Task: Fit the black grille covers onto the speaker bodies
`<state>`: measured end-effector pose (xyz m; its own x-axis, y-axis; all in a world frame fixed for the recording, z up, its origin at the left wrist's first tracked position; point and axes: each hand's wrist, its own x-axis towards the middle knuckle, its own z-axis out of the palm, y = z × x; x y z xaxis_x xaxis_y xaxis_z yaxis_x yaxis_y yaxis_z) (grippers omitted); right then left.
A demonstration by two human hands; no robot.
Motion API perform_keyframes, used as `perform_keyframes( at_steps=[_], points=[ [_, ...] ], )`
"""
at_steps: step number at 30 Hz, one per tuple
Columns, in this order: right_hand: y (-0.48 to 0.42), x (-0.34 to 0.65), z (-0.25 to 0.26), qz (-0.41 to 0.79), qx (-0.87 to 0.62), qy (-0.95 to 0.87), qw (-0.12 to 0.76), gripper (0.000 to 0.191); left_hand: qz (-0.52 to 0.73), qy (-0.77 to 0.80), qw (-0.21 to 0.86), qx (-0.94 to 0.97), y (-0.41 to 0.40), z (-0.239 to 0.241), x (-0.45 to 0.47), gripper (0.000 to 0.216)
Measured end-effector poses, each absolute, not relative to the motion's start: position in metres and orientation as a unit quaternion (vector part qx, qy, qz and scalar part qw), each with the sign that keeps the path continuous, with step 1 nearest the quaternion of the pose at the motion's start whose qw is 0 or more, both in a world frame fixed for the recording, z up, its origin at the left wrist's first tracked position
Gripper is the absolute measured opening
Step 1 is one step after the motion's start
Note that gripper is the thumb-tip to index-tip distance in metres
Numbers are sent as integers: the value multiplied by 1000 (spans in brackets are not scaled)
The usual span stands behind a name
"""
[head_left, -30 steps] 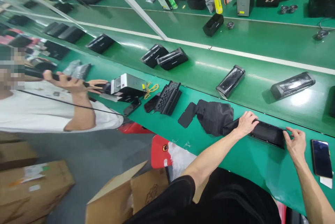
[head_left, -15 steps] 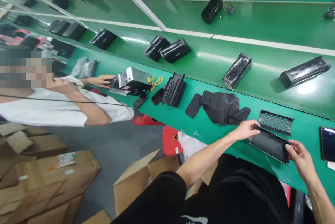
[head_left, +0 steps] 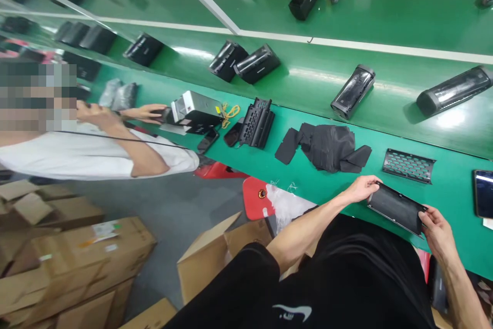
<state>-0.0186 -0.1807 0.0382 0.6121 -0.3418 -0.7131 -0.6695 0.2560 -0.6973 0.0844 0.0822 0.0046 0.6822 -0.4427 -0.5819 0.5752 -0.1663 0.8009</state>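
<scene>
Black panel [head_left: 398, 208] is on the near side of the slotted grille [head_left: 409, 166], apart from it, its dark, slightly hollow face turned up; whether it touches the green surface [head_left: 454, 190] I cannot tell. The left hand [head_left: 363, 189] has its fingers pinched on the panel's left end. The right hand [head_left: 438, 226] grips the opposite end, thumb on top. The grille lies on the surface. To its left is a heap of black sheets [head_left: 327, 147], and farther left of it sit slotted black housings [head_left: 257, 122]. A phone [head_left: 484, 193] lies right of the grille. Beyond the grille rest two glossy black speakers [head_left: 353, 92].
</scene>
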Motion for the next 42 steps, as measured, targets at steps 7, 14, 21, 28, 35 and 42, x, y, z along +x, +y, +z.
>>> perform_keyframes(
  at_steps=[7,14,21,28,35,42],
  points=[
    [-180,-18,41,120,-602,414,672,59,-403,52,670,621,86,6,85,46],
    [-181,-16,44,117,-604,415,671,60,-399,61,683,608,88,6,85,41],
    [-182,-12,46,121,-594,421,675,61,-408,63,690,595,88,7,85,44],
    [-181,-10,47,117,-589,430,674,63,-405,62,696,590,88,11,87,44],
    [-178,-8,45,104,-605,441,655,61,-407,74,699,583,86,15,87,44],
    [-176,-6,41,87,-608,452,647,62,-402,79,709,574,83,13,86,44]
  ],
)
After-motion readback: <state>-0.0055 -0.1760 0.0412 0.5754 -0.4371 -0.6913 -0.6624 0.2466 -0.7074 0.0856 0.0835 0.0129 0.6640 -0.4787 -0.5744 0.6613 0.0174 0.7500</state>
